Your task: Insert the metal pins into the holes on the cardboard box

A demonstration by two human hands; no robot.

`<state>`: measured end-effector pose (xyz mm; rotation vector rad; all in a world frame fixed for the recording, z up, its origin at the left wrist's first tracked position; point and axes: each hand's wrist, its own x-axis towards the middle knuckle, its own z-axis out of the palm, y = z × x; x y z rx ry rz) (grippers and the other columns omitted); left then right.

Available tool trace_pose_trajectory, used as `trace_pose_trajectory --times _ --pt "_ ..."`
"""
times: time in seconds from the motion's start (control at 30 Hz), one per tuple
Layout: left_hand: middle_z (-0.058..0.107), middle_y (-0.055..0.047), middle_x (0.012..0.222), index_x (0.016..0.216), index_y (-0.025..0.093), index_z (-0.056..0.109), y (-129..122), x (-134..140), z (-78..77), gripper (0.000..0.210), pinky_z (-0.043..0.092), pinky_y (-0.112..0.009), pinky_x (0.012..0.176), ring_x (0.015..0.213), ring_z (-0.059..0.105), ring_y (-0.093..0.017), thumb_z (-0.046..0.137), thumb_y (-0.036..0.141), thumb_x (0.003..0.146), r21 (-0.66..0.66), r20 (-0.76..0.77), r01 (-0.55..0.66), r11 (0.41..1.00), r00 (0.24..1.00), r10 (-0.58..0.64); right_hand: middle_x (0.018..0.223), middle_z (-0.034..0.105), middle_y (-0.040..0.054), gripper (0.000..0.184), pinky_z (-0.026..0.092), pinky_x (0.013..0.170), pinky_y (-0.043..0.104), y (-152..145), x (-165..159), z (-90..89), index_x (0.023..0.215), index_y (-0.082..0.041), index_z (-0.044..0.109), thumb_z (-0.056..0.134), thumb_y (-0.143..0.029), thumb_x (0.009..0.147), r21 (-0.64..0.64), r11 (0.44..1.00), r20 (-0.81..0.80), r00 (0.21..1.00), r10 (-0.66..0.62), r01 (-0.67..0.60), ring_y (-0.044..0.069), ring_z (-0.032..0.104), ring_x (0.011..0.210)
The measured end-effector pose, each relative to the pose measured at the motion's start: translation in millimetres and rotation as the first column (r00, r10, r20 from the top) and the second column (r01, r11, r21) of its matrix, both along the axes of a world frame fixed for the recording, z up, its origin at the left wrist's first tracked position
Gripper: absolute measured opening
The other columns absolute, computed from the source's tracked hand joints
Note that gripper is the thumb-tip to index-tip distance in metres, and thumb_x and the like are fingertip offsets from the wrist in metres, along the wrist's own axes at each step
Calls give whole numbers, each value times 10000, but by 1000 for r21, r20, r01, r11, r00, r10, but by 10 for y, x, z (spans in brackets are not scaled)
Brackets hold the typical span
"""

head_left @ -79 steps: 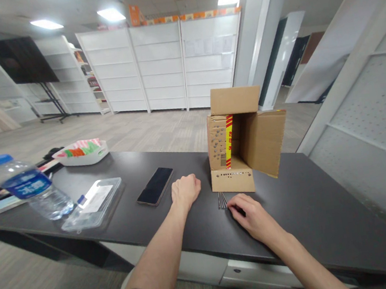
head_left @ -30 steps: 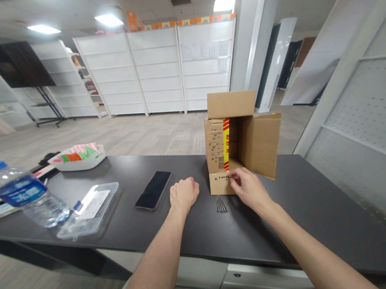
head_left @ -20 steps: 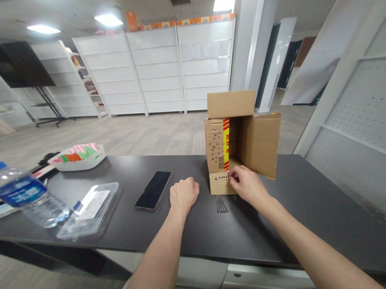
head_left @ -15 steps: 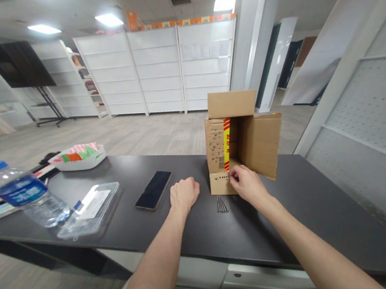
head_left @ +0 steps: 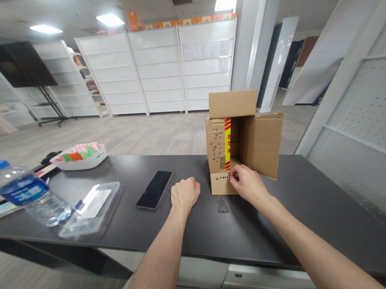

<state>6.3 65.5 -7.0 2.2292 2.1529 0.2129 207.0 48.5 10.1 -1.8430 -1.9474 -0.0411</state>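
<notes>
An opened cardboard box (head_left: 263, 146) stands on the dark table with its flaps spread. Its left flap carries dark round marks and red-and-yellow tape (head_left: 228, 144). My right hand (head_left: 248, 180) is at the low front flap (head_left: 220, 186), beside a row of small dark dots, its fingers pinched together; whatever they hold is too small to make out. Several thin metal nails or screws (head_left: 222, 204) lie fanned out just below that flap. My left hand (head_left: 185, 193) rests closed on the table, between the phone and the box, its fingertips tucked out of sight.
Left of my left hand lies a black phone (head_left: 154, 190). Farther left are a clear plastic case (head_left: 90, 209), a water bottle (head_left: 27, 191) with a blue cap, and a white basket (head_left: 80, 161) with colourful packets. A perforated panel (head_left: 379, 113) stands at the right.
The whole view has shifted very slightly. Both hands keep the same places and poses, and the box and the thin metal pieces stay put.
</notes>
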Motion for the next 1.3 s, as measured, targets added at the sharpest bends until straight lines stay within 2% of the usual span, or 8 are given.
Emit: trace_pose_trajectory --times 0.47,0.63,0.8,0.93,1.3 --pt "696 -144 922 948 188 678 9 5 -14 400 473 -360 767 885 667 -272 313 337 878 -11 -6 -7 1000 1000 7 827 642 53 72 364 667 274 -102 -25 126 777 -186 550 487 -159 797 25 1000 -24 1000 19 -19 182 586 768" --pt "696 -141 923 949 187 680 6 3 -14 400 466 -344 785 897 664 -261 317 341 882 -8 3 -8 1000 1000 8 803 635 52 76 373 649 283 -164 -3 159 759 -189 542 477 -177 797 60 997 -80 996 51 -46 177 572 708" --pt "697 -147 921 953 189 679 18 -9 -44 405 464 -362 790 900 662 -265 312 343 879 -8 7 -6 1000 1000 6 770 612 32 56 397 631 271 -263 40 70 767 -192 533 482 -207 785 136 982 -205 965 161 -135 159 549 670" --pt "699 -137 900 927 193 676 18 -18 -51 391 473 -370 751 864 668 -278 316 335 870 17 6 10 1000 1000 -10 751 595 24 56 410 638 271 -399 44 -13 782 -194 527 481 -222 796 188 955 -233 934 271 -230 163 548 691" --pt "697 -140 884 922 189 675 29 -17 -72 394 477 -365 728 850 670 -282 314 335 863 24 4 10 1000 1000 -10 769 548 14 78 419 689 271 -723 -8 -328 795 -204 500 473 -141 832 172 911 -215 888 405 -374 160 531 746"
